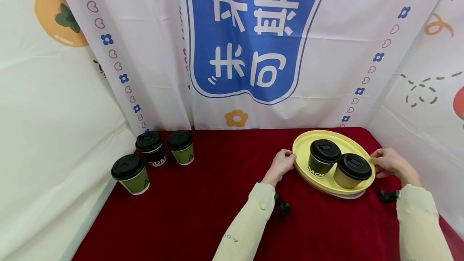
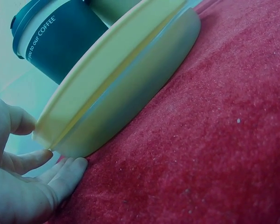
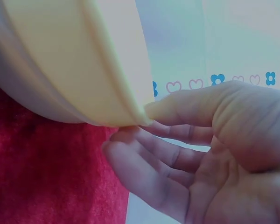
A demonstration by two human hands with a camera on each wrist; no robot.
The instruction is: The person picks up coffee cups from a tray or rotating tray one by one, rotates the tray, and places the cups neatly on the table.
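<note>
A round yellow tray (image 1: pixel 301 146) lies at the right of the table, on top of a paler tray (image 1: pixel 349 196) whose edge shows below it. On the yellow tray stand a dark paper coffee cup (image 1: pixel 322 160) and a tan paper coffee cup (image 1: pixel 347 176), both black-lidded. My left hand (image 1: pixel 280 165) pinches the yellow tray's left edge, thumb above and index finger beneath. In the left wrist view, its other fingertips (image 2: pixel 77 164) reach down by the lower tray and the cloth. On the opposite side my right hand (image 1: pixel 393 163) pinches the rim between thumb and fingers.
Three more lidded coffee cups stand at the table's left: a green one (image 1: pixel 135 182) in front, a black one (image 1: pixel 156 157) behind it and another green one (image 1: pixel 183 155). Dark red cloth (image 1: pixel 217 204) covers the table. Printed curtains (image 1: pixel 156 108) hang behind and at the sides.
</note>
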